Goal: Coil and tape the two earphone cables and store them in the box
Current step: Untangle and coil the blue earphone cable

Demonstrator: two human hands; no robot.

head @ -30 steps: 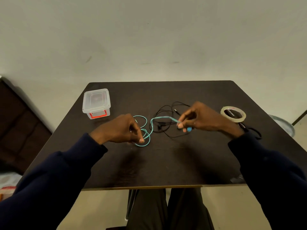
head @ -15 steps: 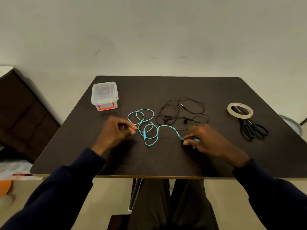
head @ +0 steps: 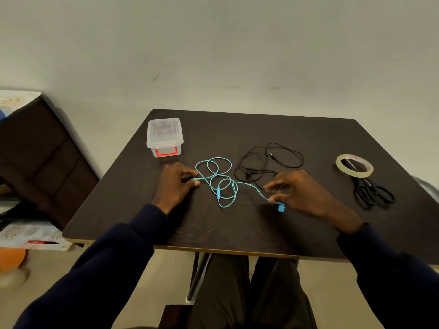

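While the teal earphone cable lies looped on the table, its plug is pinched by the left hand, its earbud end by the right hand. The black cable is left tangled behind.

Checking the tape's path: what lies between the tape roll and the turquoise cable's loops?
In the head view, the loose black earphone cable lies there, with the right hand, pinching the turquoise cable, just nearer; then bare table up to the tape roll.

table: dark matt woodgrain | box: clear glossy plastic
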